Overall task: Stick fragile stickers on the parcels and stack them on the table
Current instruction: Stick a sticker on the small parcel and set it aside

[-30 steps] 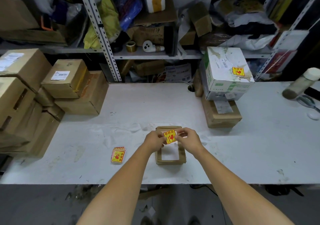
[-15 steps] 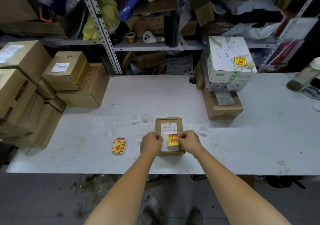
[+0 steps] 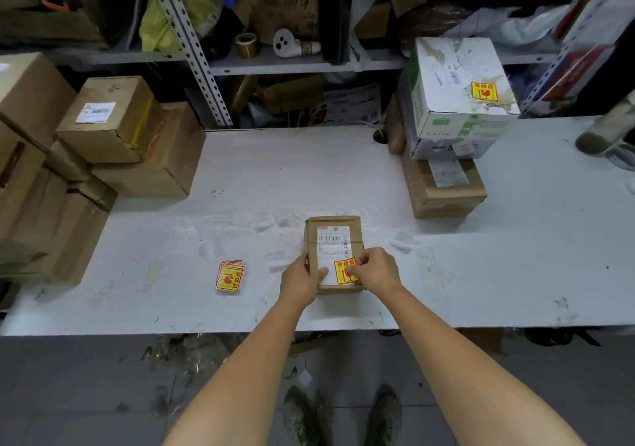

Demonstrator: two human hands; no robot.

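A small brown parcel point(image 3: 332, 236) with a white shipping label lies on the white table point(image 3: 309, 170) near its front edge. A yellow and red fragile sticker point(image 3: 344, 271) lies on the label's near right corner. My right hand point(image 3: 376, 268) presses its fingertips on the sticker's right edge. My left hand point(image 3: 300, 282) grips the parcel's near left side. A small pile of fragile stickers point(image 3: 231, 276) rests on the table to the left. At the back right, a white box point(image 3: 457, 102) bearing a fragile sticker sits stacked on a flat brown parcel point(image 3: 443, 189).
Several brown cardboard boxes point(image 3: 113, 129) are piled along the table's left side. A metal shelf point(image 3: 292, 61) full of clutter stands behind the table. A bottle point(image 3: 608, 126) lies at the far right edge. My shoes show on the floor below the table's front edge.
The sticker, held in the air above the parcel a second ago, now lies on the label. My hands have come down onto the parcel, and my head has tilted lower.
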